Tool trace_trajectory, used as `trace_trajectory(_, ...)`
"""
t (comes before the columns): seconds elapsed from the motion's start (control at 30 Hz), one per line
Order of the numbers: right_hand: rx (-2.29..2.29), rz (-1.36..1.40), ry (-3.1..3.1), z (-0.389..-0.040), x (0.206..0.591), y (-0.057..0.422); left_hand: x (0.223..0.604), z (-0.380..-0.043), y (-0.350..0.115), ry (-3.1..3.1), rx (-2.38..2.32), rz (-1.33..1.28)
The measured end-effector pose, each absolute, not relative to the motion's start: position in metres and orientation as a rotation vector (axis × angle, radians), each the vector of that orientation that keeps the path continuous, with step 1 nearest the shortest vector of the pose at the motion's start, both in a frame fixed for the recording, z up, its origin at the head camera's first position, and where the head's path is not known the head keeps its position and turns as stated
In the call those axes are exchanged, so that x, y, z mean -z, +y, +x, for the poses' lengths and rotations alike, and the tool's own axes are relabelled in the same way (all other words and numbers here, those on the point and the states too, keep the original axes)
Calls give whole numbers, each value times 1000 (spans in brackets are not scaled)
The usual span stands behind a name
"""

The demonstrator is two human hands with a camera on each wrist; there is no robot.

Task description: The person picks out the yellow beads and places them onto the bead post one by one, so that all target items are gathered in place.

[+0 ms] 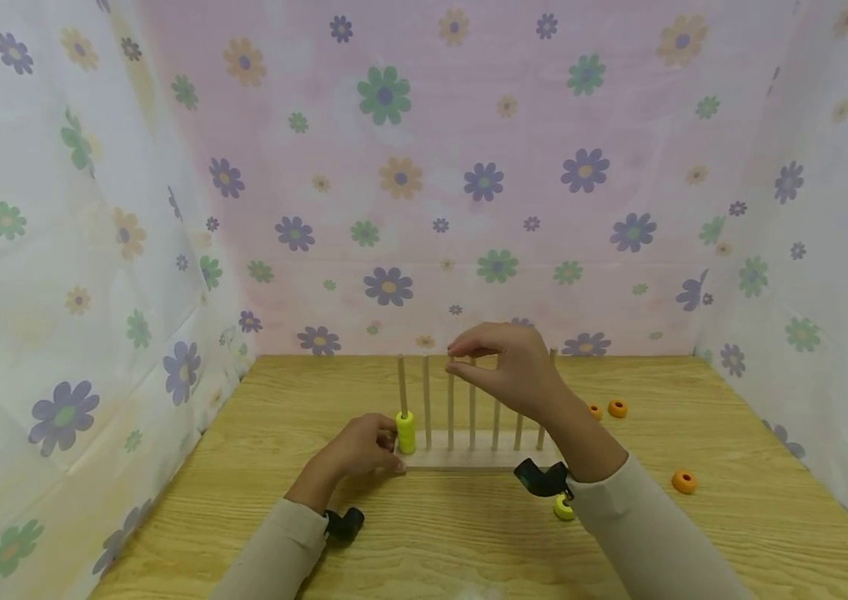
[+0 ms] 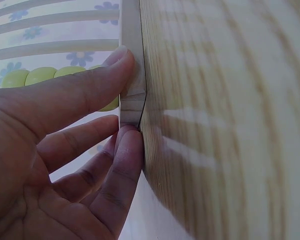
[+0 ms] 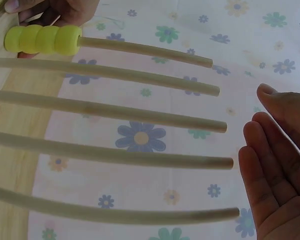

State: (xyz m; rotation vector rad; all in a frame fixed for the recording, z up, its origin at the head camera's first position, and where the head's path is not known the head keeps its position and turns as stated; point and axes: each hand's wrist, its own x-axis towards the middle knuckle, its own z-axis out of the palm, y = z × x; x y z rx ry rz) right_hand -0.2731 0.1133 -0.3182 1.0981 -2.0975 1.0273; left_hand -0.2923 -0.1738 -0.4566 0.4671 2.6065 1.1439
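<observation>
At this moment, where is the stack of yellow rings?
In the head view, the stack of yellow rings is just left of centre, low on the leftmost peg, beside the left hand.

L grip (image 1: 361,448) low, pinched; R grip (image 1: 511,367) higher, loose

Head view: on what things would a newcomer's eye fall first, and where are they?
Bright yellow beads stacked on the leftmost peg of a wooden peg rack catch the eye first, beside the left hand gripping the rack's end. Next is the right hand, raised near the peg tops, holding nothing. Orange beads lie on the table to the right.
</observation>
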Motion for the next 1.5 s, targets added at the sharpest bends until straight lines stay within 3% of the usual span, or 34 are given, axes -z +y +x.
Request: trace_trajectory(1.5, -1110, 887, -2398, -250, 371, 221, 455, -293, -173, 2595, -1151, 441)
